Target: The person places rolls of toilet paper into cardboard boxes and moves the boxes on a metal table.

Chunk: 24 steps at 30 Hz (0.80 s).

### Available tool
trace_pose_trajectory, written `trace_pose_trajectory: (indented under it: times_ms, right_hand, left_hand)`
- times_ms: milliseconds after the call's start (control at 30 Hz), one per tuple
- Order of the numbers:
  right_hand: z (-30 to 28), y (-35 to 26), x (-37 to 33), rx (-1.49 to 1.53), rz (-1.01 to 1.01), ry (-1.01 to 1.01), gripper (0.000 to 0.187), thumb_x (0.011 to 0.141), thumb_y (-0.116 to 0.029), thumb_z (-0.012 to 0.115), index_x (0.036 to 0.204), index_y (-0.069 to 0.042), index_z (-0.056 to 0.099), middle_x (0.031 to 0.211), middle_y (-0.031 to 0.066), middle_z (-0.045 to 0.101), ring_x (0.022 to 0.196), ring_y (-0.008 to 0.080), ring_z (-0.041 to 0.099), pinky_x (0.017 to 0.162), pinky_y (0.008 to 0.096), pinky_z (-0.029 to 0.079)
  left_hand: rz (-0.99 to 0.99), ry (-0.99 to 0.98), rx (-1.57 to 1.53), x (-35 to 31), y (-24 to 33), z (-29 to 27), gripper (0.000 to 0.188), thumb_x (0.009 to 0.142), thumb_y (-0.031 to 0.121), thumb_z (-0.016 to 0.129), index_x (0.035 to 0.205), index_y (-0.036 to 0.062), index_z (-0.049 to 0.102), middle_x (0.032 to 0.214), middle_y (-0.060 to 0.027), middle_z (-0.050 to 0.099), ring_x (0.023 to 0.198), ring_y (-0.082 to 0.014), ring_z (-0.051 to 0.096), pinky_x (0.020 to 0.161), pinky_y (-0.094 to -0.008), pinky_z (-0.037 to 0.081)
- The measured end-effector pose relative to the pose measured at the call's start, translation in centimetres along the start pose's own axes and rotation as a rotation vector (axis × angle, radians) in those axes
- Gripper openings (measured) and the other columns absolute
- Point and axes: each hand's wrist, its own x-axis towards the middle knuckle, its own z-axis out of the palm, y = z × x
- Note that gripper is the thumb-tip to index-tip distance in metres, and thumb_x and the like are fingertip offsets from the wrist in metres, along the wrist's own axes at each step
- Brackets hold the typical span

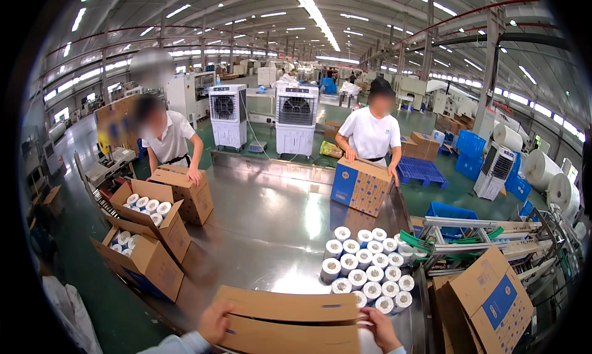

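A brown cardboard box (290,335) stands right in front of me at the table's near edge, its two long top flaps folded inward with a narrow dark gap between them. My left hand (214,321) is closed on the box's left end, fingers at the flaps. At the opposite end my right hand (380,329) grips the edge with bent fingers. Just beyond the right hand, several white rolls with blue wrapping (371,272) stand upright in close rows on the metal table (265,231).
Two open boxes of rolls (151,234) (145,264) line the left edge. One co-worker (169,135) handles a box (188,191) at far left; another (372,129) holds a blue-and-brown box (361,184) at the far side. Flattened cartons (493,298) lean beside a conveyor (481,234) at right.
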Motion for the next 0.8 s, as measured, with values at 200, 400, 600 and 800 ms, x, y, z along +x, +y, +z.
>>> trace_pose_trajectory:
  times_ms: [200,400,600,800]
  right_hand:
    - [-3.3,21.5,4.7,-0.404,-0.164,-0.18,0.044,0.098,-0.029,0.053,0.127,0.004,0.051,0.116,0.0125,0.061,0.107,0.0266,0.056,0.092,0.0358,0.044]
    - [4.1,1.1,-0.1,-0.529,-0.507,-0.457,0.084,0.082,-0.021,0.075,0.148,-0.001,0.028,0.145,0.0121,0.041,0.134,0.0212,0.036,0.111,0.036,0.031]
    - [11.2,-14.9,-5.8,-1.145,-0.59,-0.773,0.03,0.093,-0.031,0.062,0.101,-0.003,0.068,0.077,0.0197,0.067,0.066,0.0363,0.064,0.062,0.0402,0.05]
    - [9.9,4.5,2.8,-1.216,-0.375,-1.007,0.046,0.092,-0.04,0.058,0.094,0.005,0.061,0.085,0.0276,0.066,0.078,0.0448,0.063,0.073,0.0471,0.051]
  left_hand:
    - [-0.627,0.072,-0.056,-6.0,-17.9,-9.4,0.03,0.096,0.017,0.048,0.118,0.0088,0.066,0.108,-0.0133,0.069,0.101,-0.0289,0.066,0.086,-0.0394,0.051]
    - [-1.014,-0.184,0.018,-5.6,-19.9,0.7,0.036,0.098,0.034,0.048,0.12,0.0106,0.065,0.111,-0.0132,0.068,0.102,-0.0264,0.065,0.083,-0.0388,0.053]
    - [-1.156,-0.591,0.006,-9.4,-20.7,14.9,0.041,0.096,0.039,0.054,0.126,0.0116,0.059,0.11,-0.0113,0.066,0.099,-0.0268,0.065,0.077,-0.0408,0.054]
    - [-0.989,-0.385,-0.773,7.3,-0.3,17.4,0.076,0.088,0.055,0.059,0.145,0.01,0.036,0.138,-0.0142,0.051,0.115,-0.0287,0.058,0.083,-0.0398,0.054]
